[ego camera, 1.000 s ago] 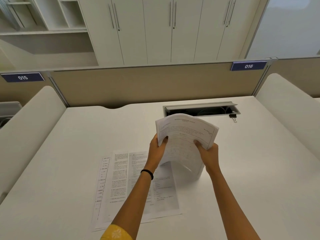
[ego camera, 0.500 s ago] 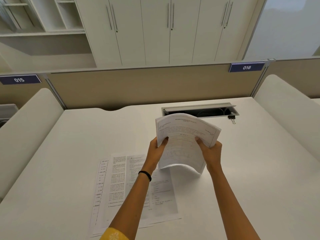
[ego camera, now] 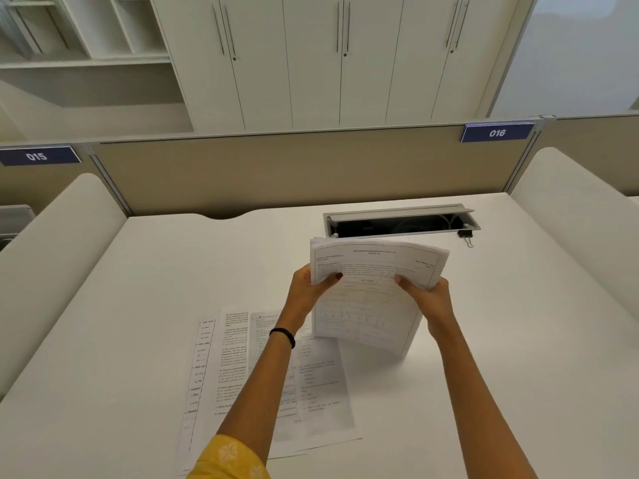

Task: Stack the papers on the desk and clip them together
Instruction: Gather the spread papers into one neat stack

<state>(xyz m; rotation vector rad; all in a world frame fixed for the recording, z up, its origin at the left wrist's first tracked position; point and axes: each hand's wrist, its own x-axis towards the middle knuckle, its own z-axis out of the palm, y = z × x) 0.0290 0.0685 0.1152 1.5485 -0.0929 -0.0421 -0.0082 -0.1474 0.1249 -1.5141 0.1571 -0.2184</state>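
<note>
I hold a bundle of printed papers (ego camera: 366,299) upright over the white desk (ego camera: 155,288), its bottom edge at or just above the desk surface and its top bending towards me. My left hand (ego camera: 307,292) grips the bundle's left edge and my right hand (ego camera: 428,299) grips its right edge. Several more printed sheets (ego camera: 235,375) lie spread flat on the desk under my left forearm. A small black binder clip (ego camera: 465,234) rests on the desk at the far right, beside the cable slot.
An open metal cable slot (ego camera: 401,221) is set into the desk behind the bundle. A beige partition (ego camera: 294,171) closes the back, with rounded white dividers on the left (ego camera: 52,254) and right (ego camera: 570,219). White cabinets stand beyond.
The bundle stays upright in both hands and has shifted only slightly; its bottom edge sits a little nearer to the desk and its top curl has settled.
</note>
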